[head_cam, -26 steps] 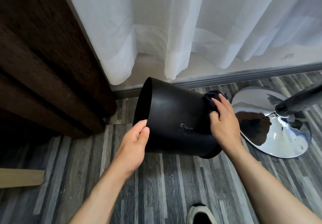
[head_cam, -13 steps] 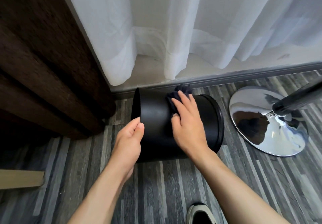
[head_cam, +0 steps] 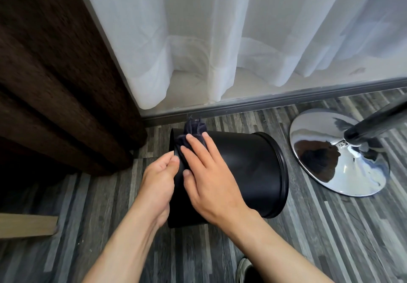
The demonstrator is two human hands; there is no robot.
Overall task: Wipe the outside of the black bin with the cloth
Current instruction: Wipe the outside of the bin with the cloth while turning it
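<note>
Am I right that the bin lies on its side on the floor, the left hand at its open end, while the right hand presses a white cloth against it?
Not quite: the head view shows the cloth is dark, not white. Otherwise right: the black bin lies sideways on the floor, left hand at its open end, right hand pressing the cloth.

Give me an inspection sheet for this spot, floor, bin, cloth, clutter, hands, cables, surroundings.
Surface: grey striped plank floor.
Job's things: black bin on its side; dark cloth pressed on its wall near the left end.
Clutter: chrome round base, shoe toe, wooden piece.
Hands: left hand grips the bin's left edge; right hand flat on the cloth.
Cables: nothing seen.
Surroundings: brown curtain, white sheer curtain.
</note>
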